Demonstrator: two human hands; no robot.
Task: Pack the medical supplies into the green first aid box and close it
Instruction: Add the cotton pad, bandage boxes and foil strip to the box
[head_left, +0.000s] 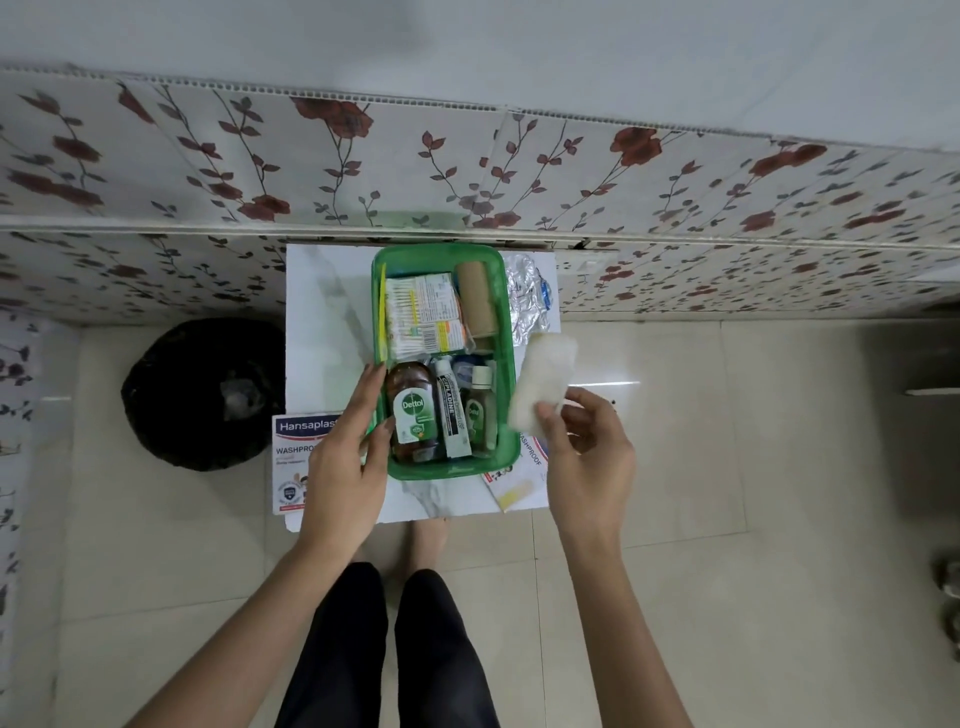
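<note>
Head view, right grip: thumb and fingertips pinched on the lower end of a white gauze roll, held in the air just beside the right wall of the box, tilted, upper end leaning away.
Left grip: fingers spread flat along the left wall of the green first aid box, fingertips over the rim beside the large Dettol bottle; nothing pinched.
Box: open, upright on the white marble surface.
Near half of box: large Dettol bottle, white ointment tube, small Dettol bottle, side by side.
Far half of box: cotton swab pack, tan bandage roll.
Outside the box: Hansaplast pack partly under the left wrist; second plaster pack at the near right corner; foil strips at the far right.
Floor: black bin left of the surface.
</note>
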